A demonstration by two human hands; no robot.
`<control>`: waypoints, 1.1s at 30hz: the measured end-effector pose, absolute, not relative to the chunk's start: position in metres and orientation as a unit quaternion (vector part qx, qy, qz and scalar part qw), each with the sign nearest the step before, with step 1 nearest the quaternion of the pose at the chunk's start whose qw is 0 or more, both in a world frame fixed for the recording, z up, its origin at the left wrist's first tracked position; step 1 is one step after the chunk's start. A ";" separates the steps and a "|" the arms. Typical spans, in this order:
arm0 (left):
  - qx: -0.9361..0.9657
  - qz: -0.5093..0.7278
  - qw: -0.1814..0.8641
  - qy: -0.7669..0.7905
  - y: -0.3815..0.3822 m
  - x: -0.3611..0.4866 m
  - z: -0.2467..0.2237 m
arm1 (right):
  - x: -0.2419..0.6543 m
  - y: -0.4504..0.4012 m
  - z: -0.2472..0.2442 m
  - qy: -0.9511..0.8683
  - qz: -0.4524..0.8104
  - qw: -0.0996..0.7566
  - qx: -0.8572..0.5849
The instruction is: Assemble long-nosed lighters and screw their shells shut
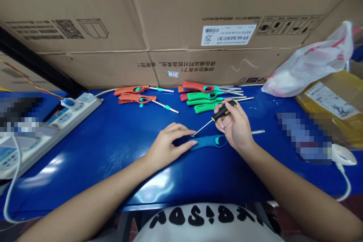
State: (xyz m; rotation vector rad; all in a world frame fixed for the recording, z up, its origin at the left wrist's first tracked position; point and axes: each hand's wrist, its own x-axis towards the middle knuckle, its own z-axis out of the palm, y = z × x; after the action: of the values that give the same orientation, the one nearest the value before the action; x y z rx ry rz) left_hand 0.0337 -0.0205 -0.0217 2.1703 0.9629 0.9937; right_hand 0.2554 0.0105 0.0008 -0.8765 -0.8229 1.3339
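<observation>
A blue long-necked gas lighter [205, 142] lies on the table in front of me, its metal tube pointing right. My left hand [166, 144] is closed on its handle end, thumb on the near side and index finger on the far side. In my right hand [237, 128] is a screwdriver [220, 112] with a black and yellow handle. Its thin shaft slants down to the left, and the tip is at the lighter's handle end, close to my left index finger. Whether a screw sits under the tip is too small to tell. My right hand partly covers the lighter's front.
Several green [202, 102] and orange-red lighters [198, 86] lie behind my right hand. Orange lighters [137, 98] are at the back left. A large carton [170, 15] walls the blue table [119, 181]. A power strip [66, 115] stands left; a plastic bag [306, 68] sits right.
</observation>
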 end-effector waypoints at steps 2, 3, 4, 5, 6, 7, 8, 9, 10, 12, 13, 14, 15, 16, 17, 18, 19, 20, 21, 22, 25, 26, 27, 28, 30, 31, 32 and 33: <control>0.816 0.369 0.269 0.356 -0.021 0.034 -0.023 | 0.254 0.010 0.000 -0.361 0.584 0.617 -0.384; 0.817 0.369 0.265 0.355 -0.021 0.034 -0.024 | 0.254 0.009 0.000 -0.362 0.585 0.616 -0.385; 0.819 0.369 0.262 0.353 -0.021 0.034 -0.025 | 0.254 0.009 0.000 -0.363 0.586 0.614 -0.384; 0.820 0.369 0.260 0.351 -0.021 0.034 -0.025 | 0.254 0.008 0.000 -0.363 0.587 0.613 -0.384; 0.821 0.369 0.261 0.349 -0.020 0.034 -0.026 | 0.254 0.008 0.001 -0.363 0.588 0.612 -0.385; 0.820 0.370 0.263 0.348 -0.020 0.034 -0.026 | 0.254 0.008 0.001 -0.363 0.588 0.611 -0.386; 0.818 0.371 0.267 0.350 -0.021 0.034 -0.027 | 0.255 0.007 0.000 -0.363 0.588 0.610 -0.387; 0.815 0.372 0.270 0.354 -0.021 0.035 -0.027 | 0.255 0.007 0.000 -0.364 0.588 0.609 -0.388; 0.811 0.372 0.272 0.359 -0.021 0.035 -0.027 | 0.255 0.007 0.000 -0.364 0.587 0.609 -0.389; 0.807 0.368 0.277 0.369 -0.022 0.036 -0.026 | 0.255 0.007 0.000 -0.367 0.586 0.610 -0.387; 0.807 0.364 0.278 0.373 -0.022 0.036 -0.025 | 0.255 0.007 0.000 -0.369 0.584 0.611 -0.386; 0.807 0.360 0.280 0.375 -0.023 0.036 -0.024 | 0.255 0.006 0.001 -0.371 0.583 0.612 -0.385; 0.805 0.358 0.284 0.378 -0.023 0.037 -0.023 | 0.254 0.006 0.001 -0.373 0.581 0.614 -0.383; 0.802 0.358 0.288 0.382 -0.024 0.037 -0.021 | 0.254 0.005 0.002 -0.376 0.579 0.615 -0.382; 0.797 0.359 0.293 0.387 -0.024 0.037 -0.020 | 0.254 0.005 0.003 -0.380 0.577 0.615 -0.381; 0.791 0.360 0.299 0.394 -0.025 0.037 -0.020 | 0.254 0.004 0.003 -0.384 0.575 0.614 -0.381; 0.785 0.360 0.306 0.401 -0.025 0.037 -0.019 | 0.254 0.003 0.004 -0.389 0.573 0.613 -0.380; 0.780 0.358 0.312 0.408 -0.025 0.038 -0.018 | 0.254 0.003 0.005 -0.393 0.571 0.612 -0.380; 0.776 0.355 0.317 0.413 -0.026 0.038 -0.018 | 0.254 0.002 0.005 -0.397 0.569 0.612 -0.380; 0.773 0.352 0.323 0.417 -0.026 0.039 -0.018 | 0.254 0.002 0.006 -0.399 0.568 0.612 -0.379; 0.753 0.357 0.349 0.428 -0.027 0.041 -0.016 | 0.255 0.001 0.007 -0.397 0.564 0.620 -0.375; 0.734 0.365 0.369 0.437 -0.027 0.041 -0.016 | 0.255 0.001 0.007 -0.394 0.563 0.624 -0.373; 0.707 0.376 0.398 0.447 -0.027 0.041 -0.016 | 0.256 0.001 0.007 -0.389 0.562 0.628 -0.372; 0.672 0.389 0.436 0.455 -0.027 0.042 -0.016 | 0.256 0.002 0.007 -0.384 0.562 0.632 -0.371; 0.588 0.414 0.518 0.464 -0.026 0.042 -0.016 | 0.257 0.002 0.007 -0.374 0.567 0.636 -0.367; 0.547 0.425 0.555 0.461 -0.026 0.043 -0.016 | 0.257 0.002 0.007 -0.371 0.570 0.636 -0.364; 0.512 0.434 0.586 0.455 -0.026 0.043 -0.016 | 0.257 0.002 0.006 -0.369 0.574 0.635 -0.361; 0.480 0.443 0.611 0.447 -0.025 0.044 -0.016 | 0.257 0.001 0.006 -0.368 0.577 0.635 -0.358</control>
State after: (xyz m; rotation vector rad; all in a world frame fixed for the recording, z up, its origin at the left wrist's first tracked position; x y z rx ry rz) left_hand 0.0440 -0.0253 -0.0162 1.1086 1.0326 1.0219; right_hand 0.2568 0.0014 0.0062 -0.8193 -0.8410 1.3198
